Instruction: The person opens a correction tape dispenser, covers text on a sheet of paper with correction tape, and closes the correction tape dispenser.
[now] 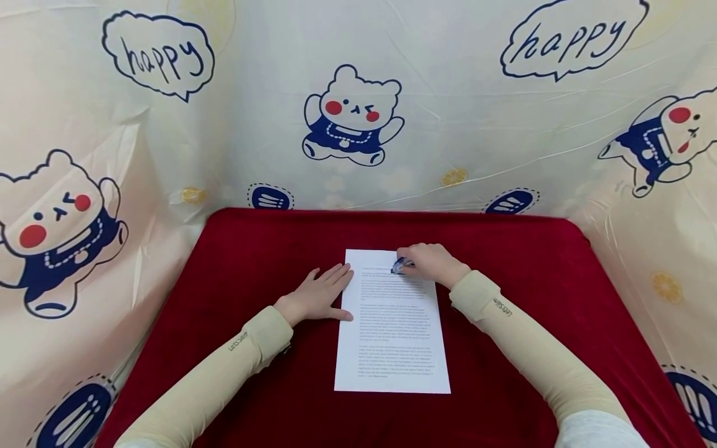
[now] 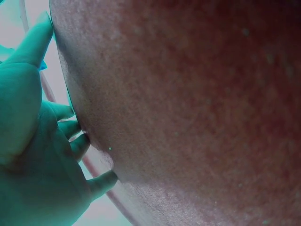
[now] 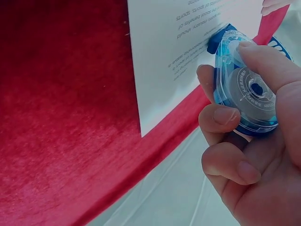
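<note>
A printed sheet of paper (image 1: 392, 323) lies on the red cloth, its lines of text running across it. My right hand (image 1: 432, 262) pinches a blue, clear-cased correction tape (image 3: 249, 89) between thumb and fingers, over the upper right part of the sheet. In the right wrist view the tape's blue tip is at the printed lines; whether it touches them I cannot tell. On the sheet's left edge rest the spread fingertips of my left hand (image 1: 316, 297), the fingers straight. The left wrist view shows this hand (image 2: 42, 136) flat beside the cloth, tinted green.
A dark red velvet cloth (image 1: 252, 261) covers the table. Behind and at both sides hangs a pale curtain (image 1: 448, 124) printed with cartoon bears and the word "happy". The table's far edge runs a little beyond the top of the sheet.
</note>
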A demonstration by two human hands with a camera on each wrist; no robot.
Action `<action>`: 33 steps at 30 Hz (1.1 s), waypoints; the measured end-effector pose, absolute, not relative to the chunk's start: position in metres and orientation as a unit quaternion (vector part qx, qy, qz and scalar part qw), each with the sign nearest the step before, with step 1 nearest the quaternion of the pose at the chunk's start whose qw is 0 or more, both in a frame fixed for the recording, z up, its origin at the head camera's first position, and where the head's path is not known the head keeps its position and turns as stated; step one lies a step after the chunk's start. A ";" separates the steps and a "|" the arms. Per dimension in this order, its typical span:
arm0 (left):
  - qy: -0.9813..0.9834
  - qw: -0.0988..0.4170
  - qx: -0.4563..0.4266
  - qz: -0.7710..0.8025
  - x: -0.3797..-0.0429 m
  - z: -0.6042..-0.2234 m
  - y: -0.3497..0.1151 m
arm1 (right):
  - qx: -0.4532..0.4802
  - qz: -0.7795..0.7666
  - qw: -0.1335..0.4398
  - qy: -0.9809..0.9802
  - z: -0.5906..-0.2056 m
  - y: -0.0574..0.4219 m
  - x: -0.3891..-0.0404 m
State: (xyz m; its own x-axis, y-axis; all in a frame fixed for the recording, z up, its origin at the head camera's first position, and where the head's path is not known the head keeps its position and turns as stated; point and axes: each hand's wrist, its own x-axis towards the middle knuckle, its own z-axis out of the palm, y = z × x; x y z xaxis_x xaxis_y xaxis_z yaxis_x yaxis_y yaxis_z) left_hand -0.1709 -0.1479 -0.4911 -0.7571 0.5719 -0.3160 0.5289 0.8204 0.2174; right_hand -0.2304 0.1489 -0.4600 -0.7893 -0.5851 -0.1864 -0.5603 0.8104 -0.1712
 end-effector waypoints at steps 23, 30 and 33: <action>0.933 0.196 0.295 0.070 -0.168 -0.499 -0.152 | -0.294 -0.058 0.120 0.947 -0.464 0.167 -0.227; 0.933 0.191 0.296 0.072 -0.169 -0.492 -0.149 | -0.288 -0.066 0.118 0.948 -0.463 0.176 -0.228; 0.933 0.191 0.296 0.074 -0.169 -0.490 -0.149 | -0.280 -0.070 0.123 0.950 -0.461 0.180 -0.227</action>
